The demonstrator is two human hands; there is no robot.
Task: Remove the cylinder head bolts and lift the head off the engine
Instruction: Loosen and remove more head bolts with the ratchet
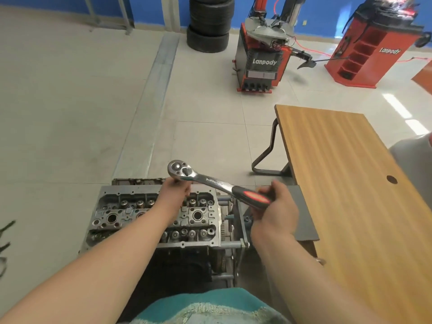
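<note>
The aluminium cylinder head (121, 213) sits on top of the engine, on a metal stand (236, 244) below me. A chrome ratchet wrench (205, 181) with a black and red handle is held above the head's far right part. My right hand (273, 206) grips the handle. My left hand (174, 191) is curled under the ratchet's round head and holds whatever is fitted beneath it; that part is hidden by my fingers. Valve springs and open bolt holes show across the head's top.
A wooden table (346, 183) stands close on the right, its metal leg (266, 150) near the engine. Farther back are a red tyre changer (261, 64), a red wheel balancer (364, 50) and stacked tyres (210, 24). Tiled floor stretches to the left.
</note>
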